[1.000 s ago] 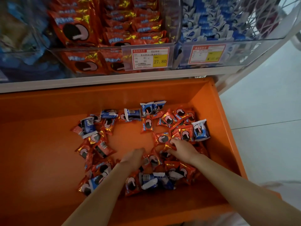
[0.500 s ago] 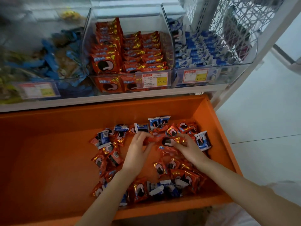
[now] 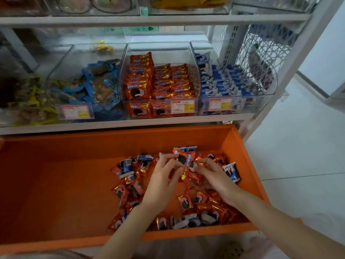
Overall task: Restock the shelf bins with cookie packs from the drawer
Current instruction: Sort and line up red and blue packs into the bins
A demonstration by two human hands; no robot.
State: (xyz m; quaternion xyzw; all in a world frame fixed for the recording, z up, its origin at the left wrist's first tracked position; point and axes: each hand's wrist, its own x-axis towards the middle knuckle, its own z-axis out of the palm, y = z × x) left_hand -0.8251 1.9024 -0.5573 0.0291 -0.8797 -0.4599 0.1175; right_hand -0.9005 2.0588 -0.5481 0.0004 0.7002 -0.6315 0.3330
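A person's left hand [image 3: 162,181] and right hand [image 3: 217,179] meet over an open orange drawer [image 3: 61,184], holding a red cookie pack [image 3: 183,161] raised just above the heap. The left thumb and fingers [image 3: 169,159] pinch the pack's left edge, while the right hand's fingers [image 3: 203,162] curl in and pinch its lower right side. The wrapper is glossy red with crinkled gold foil at its ends, blue lettering and a picture of a dark sandwich cookie with white filling.

Below the hands, loose cookie packs [image 3: 130,186] lie scattered across the right half of the drawer floor. Most are red and gold; a few are blue and white.

On the white shelf [image 3: 130,124] directly above the drawer, a clear middle bin [image 3: 158,51] holds neat rows of the same red packs behind a price tag [image 3: 182,106] reading 27.80. The clear bin to its right [image 3: 268,90] carries blue-and-white packs, and the bin to the left [image 3: 61,71] holds blue-wrapped snacks too blurred to identify.
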